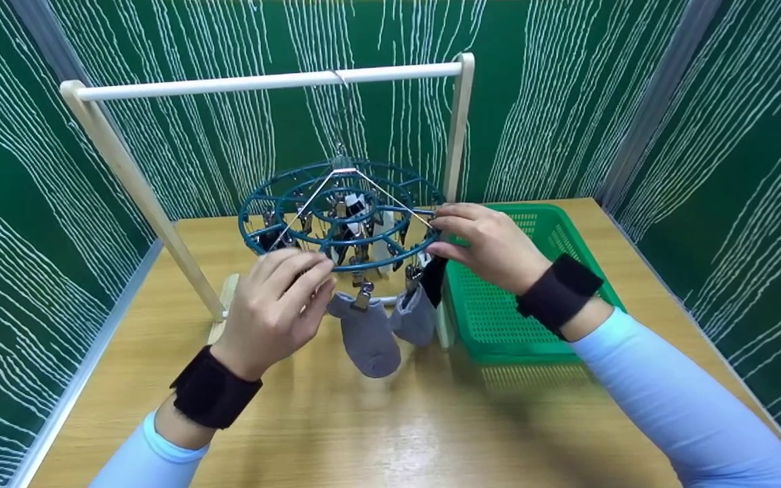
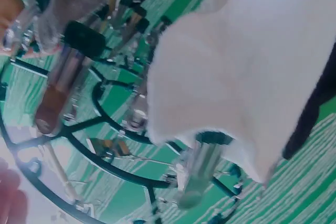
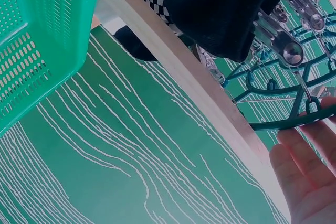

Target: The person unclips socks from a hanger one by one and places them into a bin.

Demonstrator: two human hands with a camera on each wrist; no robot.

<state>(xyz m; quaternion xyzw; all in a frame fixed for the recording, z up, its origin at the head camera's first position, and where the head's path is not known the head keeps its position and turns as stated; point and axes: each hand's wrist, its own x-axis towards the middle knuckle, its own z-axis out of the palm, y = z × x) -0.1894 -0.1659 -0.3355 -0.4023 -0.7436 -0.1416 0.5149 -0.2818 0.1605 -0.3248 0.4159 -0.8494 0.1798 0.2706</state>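
Current step reads as rotating or steadying a loaded clip hanger. The round teal hanger (image 1: 378, 264) hooks on the white bar (image 1: 228, 85) above the surface (image 1: 390, 427). 2 grey socks (image 1: 371, 339) hang from clips (image 1: 363, 297) at its front; a black sock (image 3: 226, 14) hangs on the right, and the left wrist view shows white cloth (image 2: 236, 66), blurred. Hands apart: right hand (image 1: 495, 247) pinches the hanger's right rim; left hand (image 1: 278, 308) is at the front-left rim, fingers loosely bent, nothing seen held, contact can't be told. Green basket (image 1: 526, 352) stands to the right. Next move probably calls for a gentle turn bringing 1 clip frontward, without swinging.
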